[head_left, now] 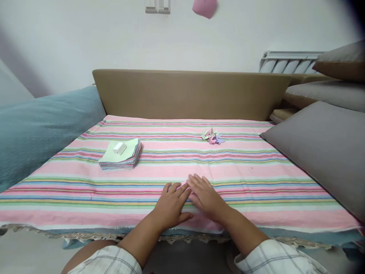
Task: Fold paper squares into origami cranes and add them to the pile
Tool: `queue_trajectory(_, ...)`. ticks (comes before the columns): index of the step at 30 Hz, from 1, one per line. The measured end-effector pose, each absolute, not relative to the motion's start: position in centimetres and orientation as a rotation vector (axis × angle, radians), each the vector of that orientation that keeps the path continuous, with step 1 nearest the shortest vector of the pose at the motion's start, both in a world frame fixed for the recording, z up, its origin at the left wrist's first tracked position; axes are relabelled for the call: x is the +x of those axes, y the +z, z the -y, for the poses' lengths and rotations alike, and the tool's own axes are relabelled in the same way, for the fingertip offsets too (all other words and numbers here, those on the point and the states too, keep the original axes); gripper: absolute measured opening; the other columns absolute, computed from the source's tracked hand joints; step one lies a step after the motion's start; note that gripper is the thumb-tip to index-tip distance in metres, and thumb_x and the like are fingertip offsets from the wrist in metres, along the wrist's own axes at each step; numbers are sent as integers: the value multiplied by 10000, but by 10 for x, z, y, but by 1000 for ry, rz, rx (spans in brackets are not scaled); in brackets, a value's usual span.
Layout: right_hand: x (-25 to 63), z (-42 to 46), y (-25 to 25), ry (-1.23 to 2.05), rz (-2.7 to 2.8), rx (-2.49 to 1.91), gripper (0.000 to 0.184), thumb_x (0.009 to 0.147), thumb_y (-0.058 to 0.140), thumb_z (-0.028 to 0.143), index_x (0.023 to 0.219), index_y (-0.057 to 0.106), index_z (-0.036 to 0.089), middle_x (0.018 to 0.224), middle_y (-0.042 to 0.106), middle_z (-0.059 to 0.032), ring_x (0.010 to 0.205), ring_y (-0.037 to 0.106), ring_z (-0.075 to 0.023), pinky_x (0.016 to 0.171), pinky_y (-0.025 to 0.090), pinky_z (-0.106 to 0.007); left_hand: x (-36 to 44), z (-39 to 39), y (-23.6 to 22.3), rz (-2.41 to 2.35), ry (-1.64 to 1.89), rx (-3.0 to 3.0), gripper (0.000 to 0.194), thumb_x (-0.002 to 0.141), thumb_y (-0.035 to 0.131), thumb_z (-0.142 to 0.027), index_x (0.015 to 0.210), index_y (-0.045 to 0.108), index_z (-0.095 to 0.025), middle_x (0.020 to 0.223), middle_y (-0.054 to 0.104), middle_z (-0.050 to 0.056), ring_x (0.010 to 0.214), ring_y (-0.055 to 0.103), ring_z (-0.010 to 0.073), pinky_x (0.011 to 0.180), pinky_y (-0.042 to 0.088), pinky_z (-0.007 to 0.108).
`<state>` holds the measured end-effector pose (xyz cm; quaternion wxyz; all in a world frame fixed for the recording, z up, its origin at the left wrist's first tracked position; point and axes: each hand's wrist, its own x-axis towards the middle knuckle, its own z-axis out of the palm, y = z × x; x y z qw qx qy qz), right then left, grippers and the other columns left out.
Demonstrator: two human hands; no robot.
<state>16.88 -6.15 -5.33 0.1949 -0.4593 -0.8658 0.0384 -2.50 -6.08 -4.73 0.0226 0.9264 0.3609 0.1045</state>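
Note:
My left hand [172, 204] and my right hand [204, 196] lie flat, side by side, on the striped cloth [256, 182] near its front edge. Their fingers are stretched out and touch at the tips, pressing on something pink that I cannot make out against the pink stripe. A stack of coloured paper squares [122, 156] lies to the far left with a small white box [119, 148] on top. A little heap of folded paper pieces [212, 136] sits further back, right of centre.
A teal blanket [37, 129] is bunched at the left. Grey cushions [322, 148] line the right side. A tan headboard [188, 93] closes off the back. A pink paper [204, 7] hangs on the wall above.

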Motion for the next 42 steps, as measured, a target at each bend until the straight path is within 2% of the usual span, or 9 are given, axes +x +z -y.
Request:
queue_trajectory(2,162,68,-64,86,2535,-1222,692,875,370,531,1411,231,117,1457,261,-127,1349,199,-276,1075,201,-501,-26,60,-48,-1097,328,2869,699,760,548,-528,1354,334,-228,1373,424,89,1260,336,302,1042,184,503)
queue_trajectory(4,160,72,-74,55,2554,-1240,755,860,351,583,1419,196,100,1460,241,-140,1351,185,-289,1079,165,-524,-27,60,-49,-1066,317,2873,695,791,508,-518,1380,283,-225,1395,397,91,1295,303,291,1060,155,505)
queue_trajectory(11,161,74,-81,30,2530,-1360,766,857,308,609,1416,204,95,1451,258,-147,1344,211,-284,1079,144,-538,-29,58,-51,-1056,253,2908,728,785,521,-494,1396,243,-210,1433,347,78,1321,275,289,1074,139,512)
queue_trajectory(19,166,79,-69,180,2536,-1557,810,826,267,671,1410,236,110,1471,186,-138,1357,169,-288,1078,135,-548,-31,56,-53,-1042,270,2969,696,809,451,-561,1388,273,-217,1427,357,74,1319,289,276,1075,161,494)
queue_trajectory(26,179,82,-55,291,2538,-1698,787,828,322,652,1413,237,132,1473,175,-120,1362,150,-282,1088,115,-535,-30,56,-52,-1054,220,2947,720,785,463,-606,1373,307,-222,1439,330,84,1323,279,281,1079,153,488)
queue_trajectory(32,195,80,-49,293,2444,-1870,733,813,446,592,1363,365,114,1441,266,-156,1334,230,-320,1055,237,-516,-29,57,-51,-1056,240,2909,740,766,513,-580,1379,292,-229,1443,323,89,1326,272,282,1079,146,498)
queue_trajectory(36,208,75,-48,157,2269,-1972,676,806,490,560,1283,471,81,1385,365,-208,1288,314,-361,1021,290,-526,-29,57,-51,-1062,256,2895,739,765,520,-574,1378,292,-228,1440,329,92,1324,275,285,1074,151,509)
queue_trajectory(39,205,73,-47,24,2249,-1802,519,870,457,425,1283,465,112,1381,393,-168,1287,337,-309,1043,278,-512,-30,57,-50,-1055,268,2904,734,761,526,-574,1373,303,-236,1433,341,93,1322,282,280,1078,153,496)
queue_trajectory(42,192,73,-49,-6,2406,-1467,429,911,381,292,1306,439,136,1410,369,-106,1315,297,-243,1072,277,-450,-30,56,-50,-1067,246,2904,732,760,528,-569,1373,305,-236,1432,344,92,1321,283,281,1078,151,498)
